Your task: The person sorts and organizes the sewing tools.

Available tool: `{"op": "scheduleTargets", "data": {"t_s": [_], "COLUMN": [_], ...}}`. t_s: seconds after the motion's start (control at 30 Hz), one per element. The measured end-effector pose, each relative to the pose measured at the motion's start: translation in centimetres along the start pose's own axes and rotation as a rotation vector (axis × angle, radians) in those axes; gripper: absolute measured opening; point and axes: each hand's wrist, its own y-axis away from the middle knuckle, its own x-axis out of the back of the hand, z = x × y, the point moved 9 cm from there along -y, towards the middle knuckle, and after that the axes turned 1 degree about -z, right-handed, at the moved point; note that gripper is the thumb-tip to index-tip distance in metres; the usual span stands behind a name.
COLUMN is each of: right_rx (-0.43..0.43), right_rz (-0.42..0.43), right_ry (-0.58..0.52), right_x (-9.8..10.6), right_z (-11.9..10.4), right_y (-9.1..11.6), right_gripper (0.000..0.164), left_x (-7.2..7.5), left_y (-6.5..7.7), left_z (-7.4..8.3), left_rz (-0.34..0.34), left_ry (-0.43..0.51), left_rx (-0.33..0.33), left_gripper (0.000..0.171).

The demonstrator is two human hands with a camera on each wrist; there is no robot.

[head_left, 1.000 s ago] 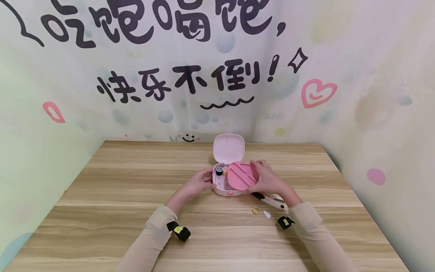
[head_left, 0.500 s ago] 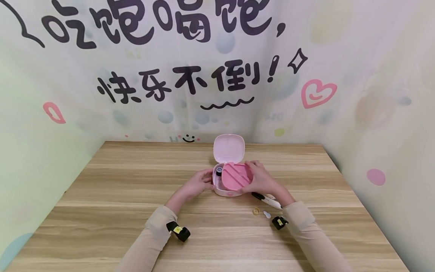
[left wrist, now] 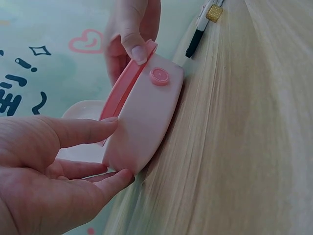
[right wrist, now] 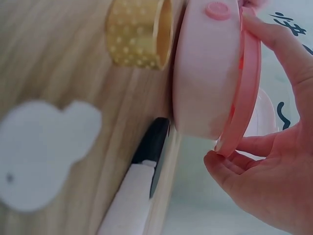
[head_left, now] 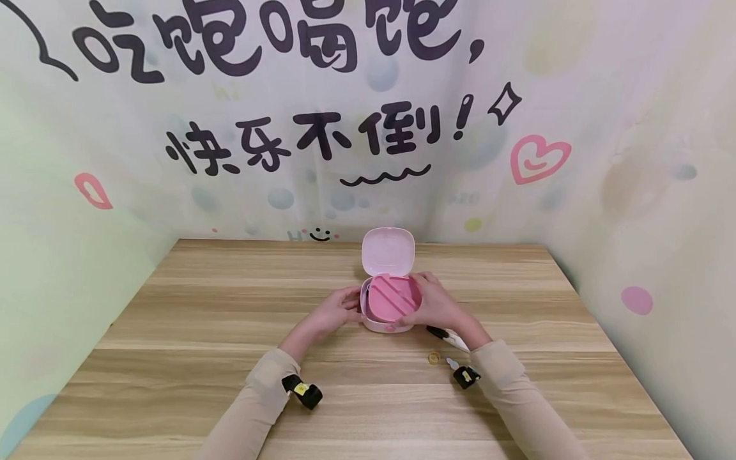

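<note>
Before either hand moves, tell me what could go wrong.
The pink plastic tray sits off-centre over the pale pink plastic box, so it could slip or catch. The right hand grips the tray's edge; its fingers might get pinched. The slim black-and-white tool, partly behind the right sleeve, may get knocked.

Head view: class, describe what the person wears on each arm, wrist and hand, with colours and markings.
The left sleeve and right sleeve are long, plain and beige, reaching the wrists. A black device with a yellow label, its print unreadable, sits at each wrist. The left hand and right hand wear no gloves.
</note>
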Motion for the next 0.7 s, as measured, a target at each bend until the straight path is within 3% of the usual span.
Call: {"op": "scheduleTargets", "data": {"t_s": [0.7], "right_rx": [0.007], "right_rz": [-0.033], "right_ry": [0.034], "right_x": [-0.7], "right_z": [-1.1], "right_y": [-0.9], "right_gripper": [0.108], "left_x": [0.0], "left_y": [0.1], "left_z": [0.2], "left_rz": [0.006], "left_ry": [-0.006], "left_rx": [0.020], "left_gripper": [0.073]}}
